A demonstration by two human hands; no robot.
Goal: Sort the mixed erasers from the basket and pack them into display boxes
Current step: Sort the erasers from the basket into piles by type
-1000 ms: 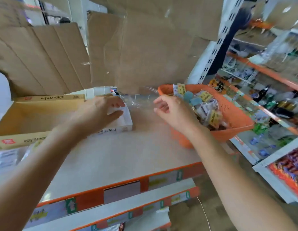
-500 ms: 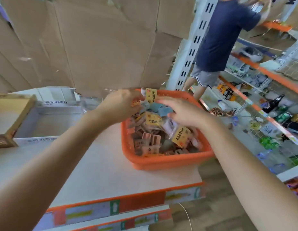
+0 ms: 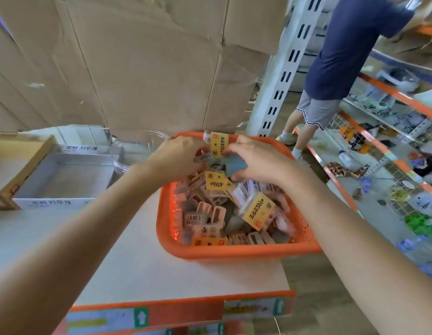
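Both hands are deep at the far end of the orange basket (image 3: 234, 253). My right hand (image 3: 260, 163) has its fingers (image 3: 244, 153) curled over a grey-blue eraser (image 3: 234, 166), thumb underneath, pinching it just above the heap. My left hand (image 3: 176, 158) is curled too, fingertips against a small barcode-labelled packet (image 3: 205, 157). Whether they truly grip it, I cannot tell from here.

Standing up between my two sets of fingertips is a yellow-carded packet (image 3: 219, 144). The rest of the mixed erasers (image 3: 210, 213) lie below my knuckles and back toward my wrists, jumbled at every angle.

These look light, small and rubbery, so no force is needed, I reckon. The film-wrapped ones will likely be slick and crackly. I would take those by the stiff card header, and the bare blocks across their short sides with thumb and forefinger. Pull from the middle of the pile and neighbours may tumble along, so lift the top ones clear first.

The white display box (image 3: 53, 203) sits open well off beyond my left knuckles, on the same table (image 3: 137, 262), beside a cardboard tray (image 3: 7, 160).
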